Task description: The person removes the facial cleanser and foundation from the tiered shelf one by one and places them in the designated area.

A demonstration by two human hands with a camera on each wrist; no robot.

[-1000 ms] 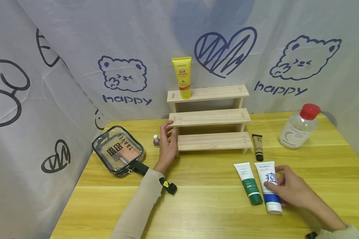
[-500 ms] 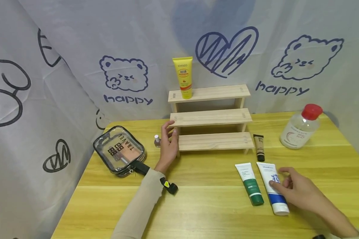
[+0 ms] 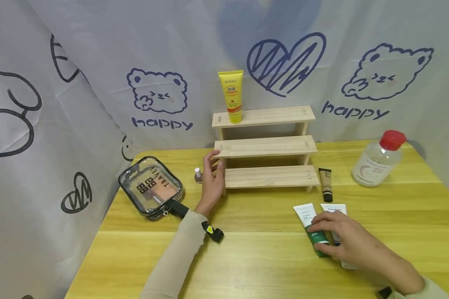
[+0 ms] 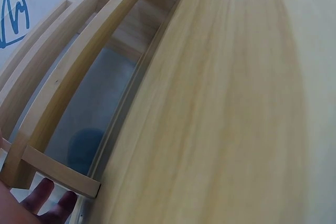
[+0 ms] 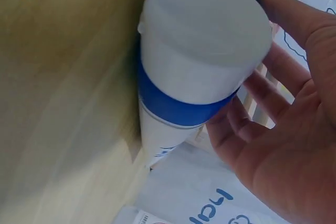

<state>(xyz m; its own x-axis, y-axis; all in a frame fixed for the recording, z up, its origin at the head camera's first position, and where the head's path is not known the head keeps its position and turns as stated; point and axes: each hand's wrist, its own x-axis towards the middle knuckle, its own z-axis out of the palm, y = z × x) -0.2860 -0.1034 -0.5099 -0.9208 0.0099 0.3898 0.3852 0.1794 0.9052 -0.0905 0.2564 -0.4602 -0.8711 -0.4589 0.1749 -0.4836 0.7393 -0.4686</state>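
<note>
A three-tier wooden display rack [image 3: 265,147] stands at the back of the table. My left hand [image 3: 213,182] holds its left end, thumb and index finger at the middle and lower tiers; in the left wrist view two fingertips [image 4: 39,195] show beside the frame. My right hand [image 3: 348,238] reaches across a white and blue tube [image 5: 191,77], with its fingers spread over a green and white tube [image 3: 304,212] lying to the left. The thumb is by the green cap, and no firm grip shows. A yellow tube [image 3: 232,95] stands upright on the top tier.
Beside the rack's right end lies a small beige tube with a black cap [image 3: 326,185]. A clear bottle with a red cap [image 3: 378,160] stands at the far right. To the left are a nail polish bottle [image 3: 198,175] and a clear travel pouch [image 3: 151,187].
My right hand has let go of the white and blue tube and moved left over the green and white one. The left hand keeps its place at the rack.
</note>
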